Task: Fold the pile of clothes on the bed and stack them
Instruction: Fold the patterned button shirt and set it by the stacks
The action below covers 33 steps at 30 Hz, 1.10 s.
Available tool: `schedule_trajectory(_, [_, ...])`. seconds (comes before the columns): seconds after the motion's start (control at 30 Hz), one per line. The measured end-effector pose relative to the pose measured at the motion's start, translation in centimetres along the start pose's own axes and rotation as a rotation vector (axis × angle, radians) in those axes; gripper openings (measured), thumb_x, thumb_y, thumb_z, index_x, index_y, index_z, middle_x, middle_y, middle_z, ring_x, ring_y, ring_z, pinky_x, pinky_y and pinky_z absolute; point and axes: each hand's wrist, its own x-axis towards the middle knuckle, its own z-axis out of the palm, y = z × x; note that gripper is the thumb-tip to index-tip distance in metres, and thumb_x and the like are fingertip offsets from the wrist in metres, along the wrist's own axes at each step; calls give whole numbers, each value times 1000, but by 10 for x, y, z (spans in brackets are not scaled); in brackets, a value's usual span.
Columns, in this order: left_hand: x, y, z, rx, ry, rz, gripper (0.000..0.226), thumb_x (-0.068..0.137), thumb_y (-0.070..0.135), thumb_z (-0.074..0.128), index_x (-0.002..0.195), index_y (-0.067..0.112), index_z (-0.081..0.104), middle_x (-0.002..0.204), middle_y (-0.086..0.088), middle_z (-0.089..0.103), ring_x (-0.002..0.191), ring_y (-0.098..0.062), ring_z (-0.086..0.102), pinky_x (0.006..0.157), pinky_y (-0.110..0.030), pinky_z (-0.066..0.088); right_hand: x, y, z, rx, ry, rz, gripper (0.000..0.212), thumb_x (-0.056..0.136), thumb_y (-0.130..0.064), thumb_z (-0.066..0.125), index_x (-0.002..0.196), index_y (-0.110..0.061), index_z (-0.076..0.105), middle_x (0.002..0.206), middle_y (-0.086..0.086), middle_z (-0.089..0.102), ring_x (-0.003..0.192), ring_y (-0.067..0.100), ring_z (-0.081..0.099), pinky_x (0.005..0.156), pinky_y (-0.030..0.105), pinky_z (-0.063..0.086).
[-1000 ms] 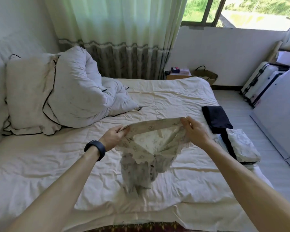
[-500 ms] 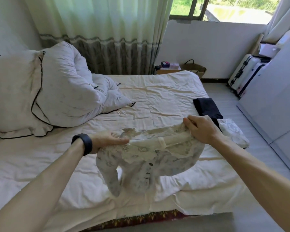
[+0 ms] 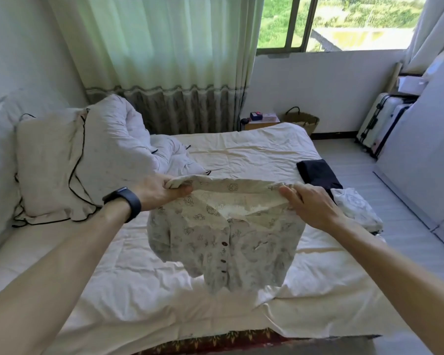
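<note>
Two grips, both pinching: your left hand (image 3: 162, 192) and right hand (image 3: 310, 203) each hold a shoulder of one cream printed button-front shirt (image 3: 228, 242), which hangs above the white-sheeted bed (image 3: 241, 155). Two folded pieces lie touching at its right edge: one navy folded garment (image 3: 318, 172), one white printed folded garment (image 3: 356, 208).

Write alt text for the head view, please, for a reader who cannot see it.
A person's left hand and right hand grip the top of a pale printed button-up shirt, holding it spread over a white-sheeted bed. At the bed's right edge lie folded clothes, one dark and one pale; pillows are piled on the left.
</note>
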Motion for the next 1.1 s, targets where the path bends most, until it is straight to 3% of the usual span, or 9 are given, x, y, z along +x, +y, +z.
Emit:
schedule_trajectory(0.1, [-14,27,-6,-22,-82,-40,30,70,60,78,80,32,77,81,17,73,80,-5,64,79,-22,46,-8,13,-1,229,-68,233,55,94,-69,42,76,-16,47,73,6,61,70,24,59,67,38,45])
schedule_trajectory(0.2, [-24,45,-14,182,-81,-54,30,73,58,80,74,30,71,75,13,68,77,-10,62,75,-26,48,-13,18,-2,237,-138,261,53,95,-66,48,80,-14,52,75,5,61,73,24,58,66,35,43])
schedule_trajectory(0.4, [-43,55,-22,484,341,168,51,76,66,69,63,22,48,57,10,50,55,-3,47,49,-17,27,-9,14,-35,313,-20,123,60,96,-63,49,64,-14,59,57,-10,54,58,10,50,64,35,40])
schedule_trajectory(0.53, [-56,40,-11,624,399,137,55,73,80,55,66,26,45,55,11,50,52,1,44,46,-23,26,-32,12,-45,126,-114,-58,50,103,-49,43,63,-20,47,58,-3,52,56,10,48,63,39,39])
schedule_trajectory(0.7, [-66,19,7,226,259,-77,75,61,86,67,75,13,59,58,9,56,56,-10,49,56,-30,36,-65,33,-27,26,-37,-174,48,103,-56,23,66,-27,35,60,-5,44,56,6,44,59,30,26])
schedule_trajectory(0.8, [-74,25,24,-137,122,-124,51,69,61,76,92,17,67,60,12,64,66,-8,58,61,-17,43,-64,52,-25,149,121,-82,45,104,-56,31,69,-28,36,62,-7,46,58,10,46,58,39,39])
schedule_trajectory(0.87, [-82,29,39,-206,150,-52,37,74,50,72,105,29,68,57,20,62,67,-1,61,66,-11,46,-64,58,-24,248,182,-18,46,102,-64,36,68,-32,33,63,-9,47,55,10,44,56,31,39])
schedule_trajectory(1.0, [-107,28,74,153,304,141,26,91,50,63,103,29,72,75,13,67,75,6,61,67,-8,43,-85,73,-17,268,214,-33,50,98,-71,41,68,-32,32,61,-9,44,52,10,40,50,28,32])
schedule_trajectory(1.1, [-133,14,90,392,375,241,53,93,67,40,94,25,72,72,5,66,71,-18,63,63,-31,47,-103,82,-23,120,278,-142,46,99,-65,46,70,-32,33,67,-12,47,57,7,43,49,19,29])
